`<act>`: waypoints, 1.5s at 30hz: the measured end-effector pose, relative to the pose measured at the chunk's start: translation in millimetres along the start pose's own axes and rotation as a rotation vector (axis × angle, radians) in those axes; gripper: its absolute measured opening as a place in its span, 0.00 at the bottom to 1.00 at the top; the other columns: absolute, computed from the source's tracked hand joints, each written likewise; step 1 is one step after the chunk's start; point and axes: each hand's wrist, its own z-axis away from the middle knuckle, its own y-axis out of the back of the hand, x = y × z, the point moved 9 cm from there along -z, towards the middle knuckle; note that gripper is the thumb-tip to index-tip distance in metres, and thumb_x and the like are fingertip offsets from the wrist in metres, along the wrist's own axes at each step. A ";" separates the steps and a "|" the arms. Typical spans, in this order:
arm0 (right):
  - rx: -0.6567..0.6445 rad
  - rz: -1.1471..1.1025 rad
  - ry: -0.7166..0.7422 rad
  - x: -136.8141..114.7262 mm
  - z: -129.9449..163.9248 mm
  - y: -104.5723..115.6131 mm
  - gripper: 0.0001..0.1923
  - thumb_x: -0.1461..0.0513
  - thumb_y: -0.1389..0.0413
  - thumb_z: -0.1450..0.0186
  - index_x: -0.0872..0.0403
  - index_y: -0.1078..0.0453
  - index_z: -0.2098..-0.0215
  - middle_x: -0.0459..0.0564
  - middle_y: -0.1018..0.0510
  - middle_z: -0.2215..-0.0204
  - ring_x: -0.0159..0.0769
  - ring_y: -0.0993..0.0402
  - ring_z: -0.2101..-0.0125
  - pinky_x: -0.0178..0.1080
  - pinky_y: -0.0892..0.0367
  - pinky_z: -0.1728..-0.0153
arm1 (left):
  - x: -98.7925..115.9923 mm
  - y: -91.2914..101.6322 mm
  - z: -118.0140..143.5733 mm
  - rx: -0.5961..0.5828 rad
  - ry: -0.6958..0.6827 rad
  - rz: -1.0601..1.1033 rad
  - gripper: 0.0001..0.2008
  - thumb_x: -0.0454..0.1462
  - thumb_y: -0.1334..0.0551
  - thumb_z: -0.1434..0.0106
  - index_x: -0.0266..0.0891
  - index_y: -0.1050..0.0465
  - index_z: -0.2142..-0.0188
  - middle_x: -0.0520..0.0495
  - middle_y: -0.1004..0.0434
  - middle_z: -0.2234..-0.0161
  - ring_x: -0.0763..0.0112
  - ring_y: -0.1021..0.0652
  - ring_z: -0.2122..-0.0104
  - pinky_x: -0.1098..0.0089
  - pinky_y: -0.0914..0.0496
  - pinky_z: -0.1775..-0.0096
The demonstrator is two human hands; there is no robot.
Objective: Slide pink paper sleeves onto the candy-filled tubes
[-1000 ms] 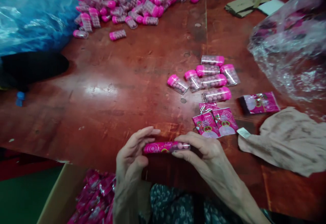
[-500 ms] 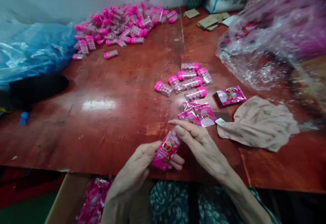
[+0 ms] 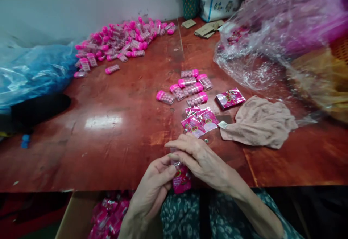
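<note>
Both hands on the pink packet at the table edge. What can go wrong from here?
1. The pink packet hangs past the table edge, pinched between left hand and right hand; a slip likely drops it into the cardboard box or a lap.
2. Right wrist sits near the loose wrappers; a sweep may scatter them.

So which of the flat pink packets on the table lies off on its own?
The packet beside the beige cloth, at: it lies apart to the right of the capsule cluster, while the other packets overlap in a bunch just beyond the right hand.
</note>
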 end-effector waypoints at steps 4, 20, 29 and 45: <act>0.174 -0.118 -0.202 6.4 4.3 0.6 0.19 0.57 0.42 0.40 0.49 0.34 0.50 0.48 0.28 0.60 0.38 0.31 0.58 0.42 0.35 0.55 | 22.8 19.0 5.0 0.170 -0.189 0.041 0.11 0.31 0.38 0.44 0.35 0.24 0.60 0.43 0.21 0.66 0.69 0.22 0.67 0.72 0.28 0.64; 0.301 -0.251 -0.077 -3.6 7.9 -8.0 0.06 0.67 0.43 0.40 0.55 0.25 0.64 0.48 0.26 0.71 0.33 0.29 0.70 0.35 0.33 0.69 | 56.7 52.9 39.6 0.638 -0.638 0.001 0.10 0.33 0.30 0.55 0.35 0.25 0.71 0.52 0.24 0.74 0.78 0.25 0.75 0.78 0.28 0.70; 0.270 -0.124 -0.112 -1.2 10.9 -32.9 0.20 0.70 0.38 0.46 0.53 0.30 0.55 0.49 0.27 0.62 0.36 0.29 0.63 0.36 0.32 0.61 | 22.2 38.2 16.4 0.533 -0.498 0.290 0.05 0.31 0.38 0.45 0.39 0.25 0.68 0.49 0.23 0.68 0.73 0.23 0.67 0.76 0.28 0.66; 0.177 0.009 -0.127 4.9 9.0 -36.6 0.07 0.68 0.42 0.41 0.56 0.28 0.64 0.49 0.26 0.70 0.35 0.30 0.70 0.36 0.35 0.67 | 43.3 56.9 35.6 0.664 -0.707 -0.113 0.12 0.32 0.31 0.54 0.37 0.25 0.67 0.53 0.24 0.76 0.80 0.26 0.80 0.81 0.31 0.76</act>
